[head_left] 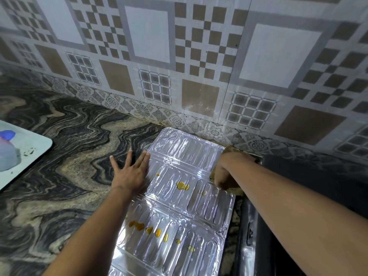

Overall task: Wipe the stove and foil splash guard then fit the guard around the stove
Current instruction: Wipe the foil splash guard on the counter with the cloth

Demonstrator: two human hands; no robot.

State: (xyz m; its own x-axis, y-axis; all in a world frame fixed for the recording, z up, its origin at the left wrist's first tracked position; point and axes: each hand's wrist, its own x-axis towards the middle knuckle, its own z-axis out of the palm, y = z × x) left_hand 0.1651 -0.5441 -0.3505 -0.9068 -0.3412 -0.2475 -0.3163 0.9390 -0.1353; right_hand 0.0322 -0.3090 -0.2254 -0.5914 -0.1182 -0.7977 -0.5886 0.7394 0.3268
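The foil splash guard (179, 212) lies flat on the marbled counter, its far end touching the tiled wall. Yellow-orange oily spots dot its middle and near panels. My left hand (130, 172) rests flat with fingers spread, half on the counter and half on the guard's left edge. My right hand (224, 174) grips a brown cloth (236, 189) and presses it on the guard's right edge, at the far panel. The black stove (310, 188) sits to the right of the guard, partly hidden by my right forearm.
A pale tray (33, 148) sits at the left edge of the counter, holding a translucent white object with a blue top (8, 150). The marbled counter (69, 156) stretches between tray and guard. The patterned tile wall (179, 66) rises right behind.
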